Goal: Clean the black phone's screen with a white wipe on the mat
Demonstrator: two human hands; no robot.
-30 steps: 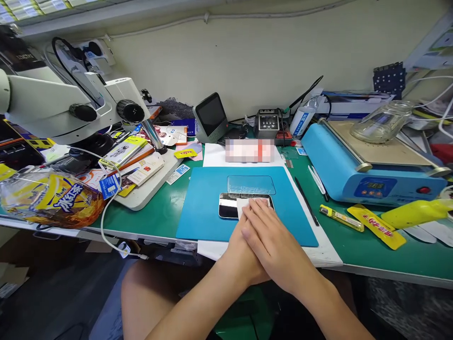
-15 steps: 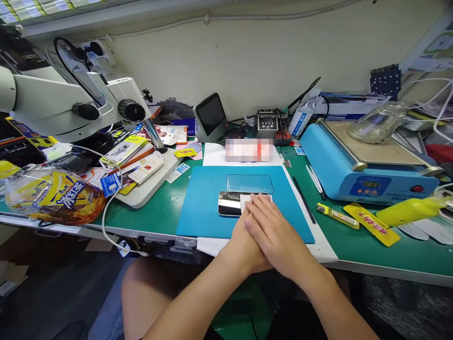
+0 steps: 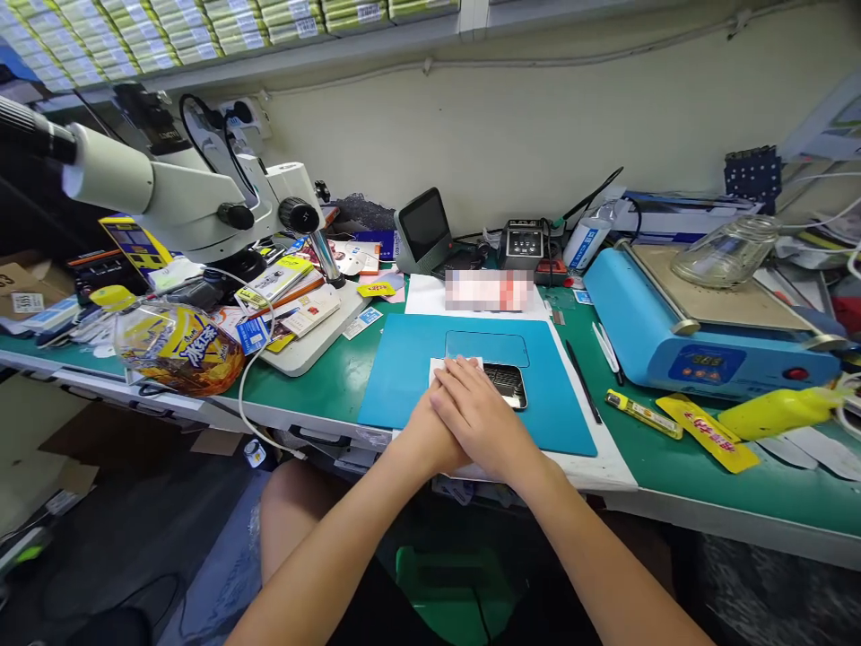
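Note:
A phone (image 3: 509, 384) lies flat on the blue work mat (image 3: 404, 386), and only its dark right end shows. A white cloth (image 3: 445, 366) covers its left part. My right hand (image 3: 476, 414) lies flat over the cloth with its fingers stretched out. My left hand (image 3: 418, 435) sits beneath it, fingers hidden under the right hand. Both hands press down together at the mat's centre. A clear screen protector sheet (image 3: 487, 348) rests just beyond the phone.
A white microscope (image 3: 195, 193) stands at the left above a snack bag (image 3: 180, 345). A blue heating machine (image 3: 679, 341) carries a glass jar (image 3: 723, 251) at the right. A yellow bottle (image 3: 780, 411), a yellow packet (image 3: 700, 432), a cutter (image 3: 642, 413) and tweezers (image 3: 584, 381) lie near the mat.
My stacked hands and the cloth have slid left along the phone, uncovering its right end and covering its left. The view has shifted up and to the left.

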